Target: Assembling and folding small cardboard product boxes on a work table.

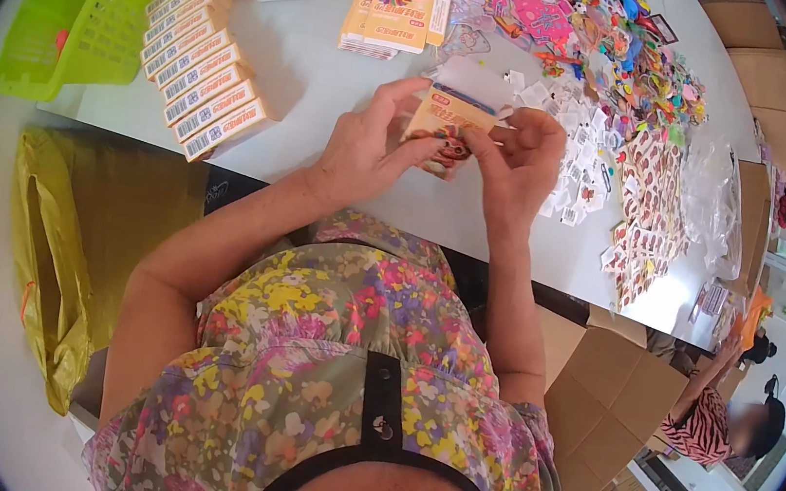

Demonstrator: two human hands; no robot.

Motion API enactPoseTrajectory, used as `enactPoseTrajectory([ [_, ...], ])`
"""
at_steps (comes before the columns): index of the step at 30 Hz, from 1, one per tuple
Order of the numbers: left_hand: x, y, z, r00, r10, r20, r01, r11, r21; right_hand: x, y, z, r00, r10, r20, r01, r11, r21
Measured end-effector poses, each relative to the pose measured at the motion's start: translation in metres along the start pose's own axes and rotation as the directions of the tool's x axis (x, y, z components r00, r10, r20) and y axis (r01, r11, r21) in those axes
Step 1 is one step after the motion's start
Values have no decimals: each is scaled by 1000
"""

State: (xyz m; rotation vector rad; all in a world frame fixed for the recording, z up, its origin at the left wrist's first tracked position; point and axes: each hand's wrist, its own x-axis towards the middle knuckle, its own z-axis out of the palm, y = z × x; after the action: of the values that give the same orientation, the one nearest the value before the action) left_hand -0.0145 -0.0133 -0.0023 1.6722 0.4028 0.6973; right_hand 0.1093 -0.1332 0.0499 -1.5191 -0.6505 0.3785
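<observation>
- A pale worktop (303, 97) fills the upper half of the view, in a room with cardboard cartons along the right side.
- Nearest, the person wears a floral garment (354, 319); a yellow bag (51, 272) hangs open at the left, and a brown carton (605, 399) stands at the right.
- The left hand (362, 139) has its grip closed on the left side of a small orange box (449, 123), thumb across the printed face.
- The right hand (521, 158) pinches the box's right side, thumb on the face, other fingers curled beside the upper edge.
- The box thus lies between both grips, its white flap (480, 82) raised at the far end; whether its lower end touches the worktop cannot be told.
- Left of the hands runs a row of similar boxes (203, 75); to the right lie small white packets (576, 155) and sticker sheets (650, 213).
- Farther off are flat cartons (392, 10), colourful trinkets (623, 48) and a green basket (104, 38).
- Beyond the worktop's right end, another person (705, 421) wears a striped top.
</observation>
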Motion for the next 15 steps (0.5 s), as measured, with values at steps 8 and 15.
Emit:
enactPoseTrajectory([
  [8,-23,29,-23,969,-2,248,-11,999,52,-29,4,-13,976,-159,147,178,976,-127],
  [15,-21,19,-33,949,55,309,-134,961,242,-38,18,-17,960,-91,265,143,973,-183],
])
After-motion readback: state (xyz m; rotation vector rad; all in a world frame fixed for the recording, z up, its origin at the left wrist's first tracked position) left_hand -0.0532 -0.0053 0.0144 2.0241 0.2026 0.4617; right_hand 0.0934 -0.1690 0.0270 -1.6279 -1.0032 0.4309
